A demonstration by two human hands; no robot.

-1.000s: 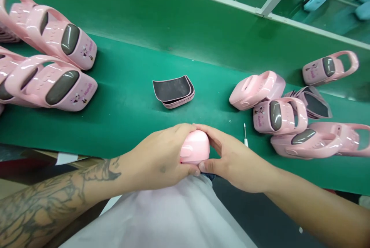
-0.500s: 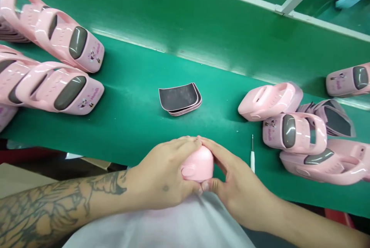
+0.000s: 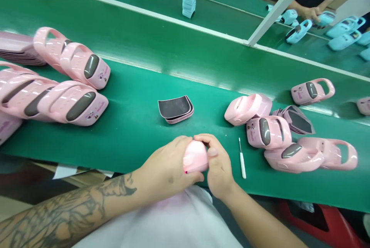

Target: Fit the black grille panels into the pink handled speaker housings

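From the head camera, the left hand point(image 3: 166, 161), on a tattooed forearm point(image 3: 72, 209), and the right hand point(image 3: 218, 161) hold a small pink plastic case point(image 3: 195, 156) over the near edge of a green conveyor belt point(image 3: 130, 140), just in front of the person's white shirt point(image 3: 150, 221). Both hands are closed around it: the left wraps its left side, while the right curls its fingers over its right side, and the two nearly meet at the top. The case looks light and stiff, though its glossy shell may be slippery, so its rounded sides seem the safest place to grip. Straight ahead on the belt sits a small stack of dark-faced pads point(image 3: 175, 109) with pink edges. A white-handled pick point(image 3: 243, 163) lies just beside the right hand. Larger pink cases with grey panels point(image 3: 82, 103) lie to the left, and more point(image 3: 268, 132) lie to the right. Beyond a white rail point(image 3: 144, 10), a second green belt point(image 3: 219, 16) carries blue cases point(image 3: 297, 31), and another person's hand point(image 3: 310, 13) reaches among them. A red stool point(image 3: 318, 221) shows at the lower right.
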